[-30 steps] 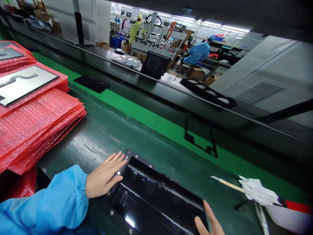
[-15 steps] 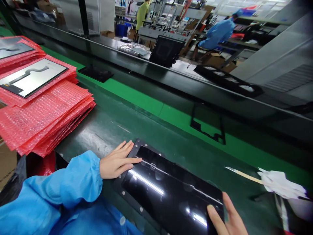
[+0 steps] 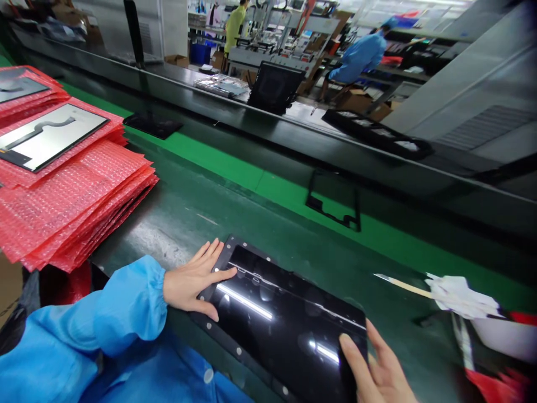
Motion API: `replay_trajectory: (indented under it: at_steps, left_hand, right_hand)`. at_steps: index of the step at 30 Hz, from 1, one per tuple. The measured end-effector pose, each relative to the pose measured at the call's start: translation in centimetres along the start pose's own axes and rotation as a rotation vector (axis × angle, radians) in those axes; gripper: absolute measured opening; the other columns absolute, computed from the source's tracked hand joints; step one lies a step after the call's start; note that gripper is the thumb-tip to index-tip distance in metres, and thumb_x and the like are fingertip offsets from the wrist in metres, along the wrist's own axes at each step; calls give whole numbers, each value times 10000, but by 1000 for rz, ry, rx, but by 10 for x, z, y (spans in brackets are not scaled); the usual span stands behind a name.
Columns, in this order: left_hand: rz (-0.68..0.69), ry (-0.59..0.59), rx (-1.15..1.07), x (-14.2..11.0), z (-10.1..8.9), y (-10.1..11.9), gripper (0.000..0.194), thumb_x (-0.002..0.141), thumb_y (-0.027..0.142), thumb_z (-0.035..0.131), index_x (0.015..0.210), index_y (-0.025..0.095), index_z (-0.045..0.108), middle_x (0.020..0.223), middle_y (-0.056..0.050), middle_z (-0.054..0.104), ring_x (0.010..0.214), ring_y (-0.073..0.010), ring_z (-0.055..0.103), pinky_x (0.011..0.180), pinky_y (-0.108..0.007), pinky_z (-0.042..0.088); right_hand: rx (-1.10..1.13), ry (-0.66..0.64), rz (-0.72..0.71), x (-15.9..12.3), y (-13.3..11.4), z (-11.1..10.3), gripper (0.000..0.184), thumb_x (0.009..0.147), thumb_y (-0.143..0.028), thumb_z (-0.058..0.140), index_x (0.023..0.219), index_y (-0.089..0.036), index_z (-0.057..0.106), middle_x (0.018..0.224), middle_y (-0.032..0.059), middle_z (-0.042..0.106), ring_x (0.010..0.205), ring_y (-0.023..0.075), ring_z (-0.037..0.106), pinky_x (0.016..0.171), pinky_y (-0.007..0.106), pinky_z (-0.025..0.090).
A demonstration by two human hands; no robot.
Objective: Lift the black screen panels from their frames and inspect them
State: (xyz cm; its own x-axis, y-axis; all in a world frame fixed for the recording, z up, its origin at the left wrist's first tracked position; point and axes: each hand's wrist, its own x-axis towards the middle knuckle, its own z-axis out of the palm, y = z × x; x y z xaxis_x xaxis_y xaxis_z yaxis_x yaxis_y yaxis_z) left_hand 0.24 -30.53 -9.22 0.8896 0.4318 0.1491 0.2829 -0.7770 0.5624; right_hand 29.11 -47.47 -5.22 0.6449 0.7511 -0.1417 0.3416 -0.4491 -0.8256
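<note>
You are in an electronics factory: a display panel [image 3: 54, 137] lies on red bubble wrap [image 3: 79, 196] by your green workbench [image 3: 180, 207], with machinery [image 3: 245, 60] and a blue-clad worker [image 3: 358, 57] (seated, it seems) beyond.

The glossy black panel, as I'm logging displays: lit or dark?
Dark: the glossy black panel between the left hand and right hand shows reflections but no image. Whether it has power, cannot tell.

Red bubble wrap [image 3: 84, 201] stacked at bench [image 3: 188, 196] left

A display panel [image 3: 62, 139] tops one pile; a black frame [image 3: 315, 203] lies over a green strip [image 3: 235, 172], crumpled white sheets [image 3: 455, 294] at right. Beyond, a person in blue [image 3: 361, 55] sits near boxes [image 3: 356, 101].
</note>
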Motion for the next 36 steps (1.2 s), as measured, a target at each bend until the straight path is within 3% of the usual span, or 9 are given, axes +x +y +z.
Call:
replay_trajectory:
  at_steps: [5, 8, 12, 15, 18, 21, 25, 30, 36]
  left_hand:
    - [-1, -21, 124, -3, -3, 7, 878, 783, 587, 638, 1494, 262, 239, 1581, -151, -51, 1426, -425, -51, 1095, -679, 120]
    - [-38, 22, 300, -1, -2, 13, 698, 873, 493, 572, 1473, 273, 292, 1582, -140, 106, 1445, -384, 41, 1104, -668, 127]
    - [-73, 174, 457, 15, 5, 14, 548, 933, 436, 473, 1426, 211, 396, 1521, -149, 314, 1431, -368, 184, 1105, -677, 126]
    - [-93, 223, 516, 33, 9, 11, 552, 933, 429, 457, 1414, 161, 416, 1500, -180, 341, 1425, -381, 192, 1097, -691, 135]
    - [-88, 238, 522, 44, 10, 8, 594, 919, 467, 460, 1417, 149, 408, 1505, -190, 324, 1427, -388, 180, 1088, -697, 152]
    - [-76, 218, 509, 46, 11, 4, 642, 901, 493, 480, 1434, 147, 385, 1530, -184, 273, 1429, -393, 165, 1103, -670, 163]
    - [-72, 181, 486, 43, 11, 2, 672, 894, 449, 507, 1471, 159, 320, 1560, -153, 206, 1433, -386, 158, 1140, -622, 139]
    - [-100, 159, 417, 43, 14, 0, 708, 882, 406, 519, 1498, 183, 251, 1578, -126, 153, 1430, -389, 167, 1153, -597, 155]
    - [-115, 154, 354, 41, 24, -9, 721, 853, 419, 536, 1491, 211, 274, 1575, -126, 167, 1412, -432, 187, 1123, -649, 167]
  right_hand:
    - [-160, 81, -194, 16, 26, -11, 594, 857, -556, 552, 1316, -181, 512, 1078, 79, 538, 918, 218, 563, 815, 315, 488]
    - [-281, -20, -279, 35, 35, -26, 502, 867, -546, 528, 1214, -190, 595, 964, 64, 496, 799, 199, 534, 743, 335, 477]
    - [-318, -126, -312, 69, 35, -47, 442, 863, -491, 531, 1195, -207, 599, 881, 35, 473, 751, 191, 523, 744, 339, 463]
    - [-274, -319, -221, 96, 29, -53, 428, 808, -455, 608, 1168, -225, 593, 845, 10, 494, 735, 174, 524, 757, 327, 457]
    - [-245, -499, -88, 117, 23, -52, 403, 746, -443, 688, 1067, -226, 580, 703, -40, 473, 630, 149, 515, 581, 268, 441]
    - [-227, -602, -5, 133, 18, -50, 395, 702, -442, 724, 973, -224, 538, 614, -79, 444, 516, 134, 525, 429, 225, 366]
    - [-220, -724, 96, 150, 11, -49, 376, 664, -405, 742, 896, -219, 511, 553, -100, 444, 454, 153, 565, 421, 237, 417]
    - [-270, -749, 168, 160, 10, -48, 309, 656, -305, 735, 860, -232, 516, 532, -95, 457, 406, 122, 503, 386, 212, 351]
    - [-301, -602, 138, 153, 19, -47, 289, 612, -223, 764, 815, -240, 559, 560, -85, 409, 508, 102, 392, 463, 215, 298]
